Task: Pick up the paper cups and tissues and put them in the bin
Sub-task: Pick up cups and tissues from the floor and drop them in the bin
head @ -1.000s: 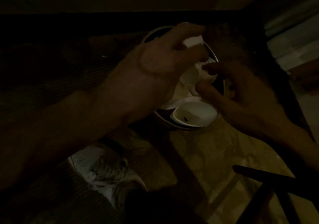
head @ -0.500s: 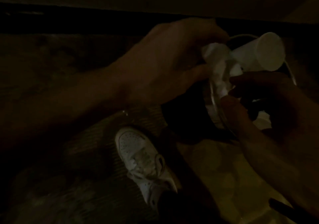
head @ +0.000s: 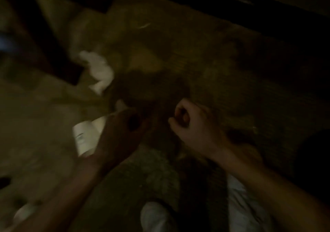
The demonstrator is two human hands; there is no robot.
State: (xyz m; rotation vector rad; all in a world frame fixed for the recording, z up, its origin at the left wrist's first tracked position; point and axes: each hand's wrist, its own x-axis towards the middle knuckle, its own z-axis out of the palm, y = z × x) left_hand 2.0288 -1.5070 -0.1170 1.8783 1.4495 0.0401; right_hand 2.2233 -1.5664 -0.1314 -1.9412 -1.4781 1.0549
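Dark, blurred view. Back of left hand [head: 121, 135] faces camera; paper cup [head: 87, 137] on its side, touching hand's left edge. Whether the fingers grip it cannot be told. Right hand [head: 192, 122] curled in fist, nothing visible inside. Crumpled tissue [head: 100, 71] on floor [head: 178, 53], beyond left hand, apart.

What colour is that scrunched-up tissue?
The tissue is white. It shows in the head view, though that view is dim and blurry.

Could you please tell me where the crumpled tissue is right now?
In the head view, the crumpled tissue lies on the floor at upper left, beside a dark furniture leg and beyond the paper cup next to the left hand.
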